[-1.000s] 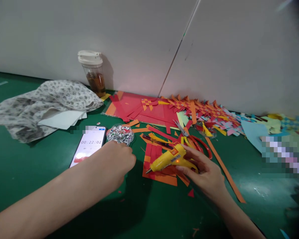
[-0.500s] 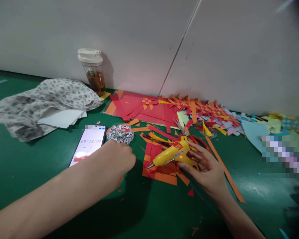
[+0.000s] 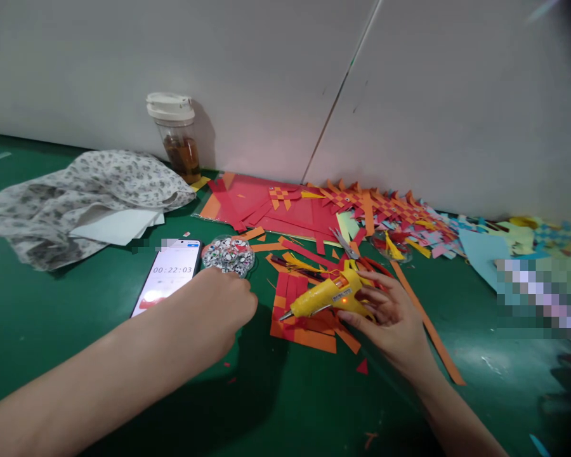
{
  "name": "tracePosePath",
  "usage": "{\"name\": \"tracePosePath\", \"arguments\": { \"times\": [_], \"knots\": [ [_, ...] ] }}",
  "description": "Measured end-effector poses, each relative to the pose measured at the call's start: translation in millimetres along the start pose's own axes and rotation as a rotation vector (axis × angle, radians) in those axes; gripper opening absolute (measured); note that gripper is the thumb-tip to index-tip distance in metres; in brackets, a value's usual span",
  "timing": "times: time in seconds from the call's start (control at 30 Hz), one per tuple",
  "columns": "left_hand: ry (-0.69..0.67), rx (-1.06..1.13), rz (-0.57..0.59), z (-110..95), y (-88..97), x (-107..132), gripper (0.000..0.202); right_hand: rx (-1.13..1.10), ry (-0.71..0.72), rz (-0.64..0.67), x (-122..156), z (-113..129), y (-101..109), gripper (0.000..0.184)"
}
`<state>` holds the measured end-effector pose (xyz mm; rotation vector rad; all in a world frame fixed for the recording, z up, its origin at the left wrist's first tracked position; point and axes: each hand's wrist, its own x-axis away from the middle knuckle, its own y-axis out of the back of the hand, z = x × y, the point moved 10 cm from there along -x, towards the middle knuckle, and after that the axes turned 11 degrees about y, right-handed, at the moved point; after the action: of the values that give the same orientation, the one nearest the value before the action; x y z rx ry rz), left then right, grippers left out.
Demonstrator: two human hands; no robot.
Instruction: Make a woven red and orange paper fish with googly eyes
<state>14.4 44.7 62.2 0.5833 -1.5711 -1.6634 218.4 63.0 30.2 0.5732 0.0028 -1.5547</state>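
My right hand is wrapped round the handle of a yellow glue gun, its orange light lit. The metal nozzle points left and down, just over a woven piece of red and orange paper strips. My left hand is closed, knuckles up, in front of a clear flower-shaped box of googly eyes. Its fingertips are turned away, so what they pinch, if anything, is hidden. Behind the glue gun lie scissors and yellow tassels.
A phone running a timer lies left of the googly eyes. Patterned cloth and a lidded cup of tea stand farther back. Red paper sheets and a row of woven orange fish lie along the wall.
Both hands and the glue gun hold nearly the same place; the whole view has shifted slightly. The phone's timer has advanced by one second.
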Motion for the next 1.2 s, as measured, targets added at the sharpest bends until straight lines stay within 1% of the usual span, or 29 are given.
{"name": "tracePosePath", "arguments": {
  "times": [0.17, 0.3, 0.4, 0.6, 0.87, 1.0, 1.2],
  "knots": [
    [0.012, 0.005, -0.004, 1.7, -2.2, -0.9, 0.014, -0.016, 0.019, 0.017, -1.4, 0.3, -0.7, 0.051],
    [0.008, -0.004, -0.004, 1.6, -2.8, -0.7, 0.015, -0.008, 0.004, -0.007, -0.7, -0.7, 0.9, 0.048],
    [0.010, -0.002, 0.007, 1.6, -2.9, -1.7, 0.015, 0.020, -0.021, -0.036, 1.1, -3.2, 3.6, 0.051],
    [0.024, -0.003, 0.029, 2.0, -4.9, -3.3, 0.014, 0.043, -0.081, -0.043, 5.2, -8.4, 5.9, 0.058],
    [0.023, -0.008, 0.031, 2.7, -4.9, -2.7, 0.012, 0.038, -0.083, -0.044, 4.1, -6.0, 4.6, 0.062],
    [0.028, -0.004, 0.029, 3.8, -5.9, -2.9, 0.013, 0.042, -0.096, -0.036, 4.1, -7.9, 4.0, 0.059],
    [0.034, -0.007, 0.062, 3.2, -6.1, -3.0, 0.014, 0.049, -0.091, -0.031, 3.9, -6.1, 5.0, 0.055]
  ]
}}
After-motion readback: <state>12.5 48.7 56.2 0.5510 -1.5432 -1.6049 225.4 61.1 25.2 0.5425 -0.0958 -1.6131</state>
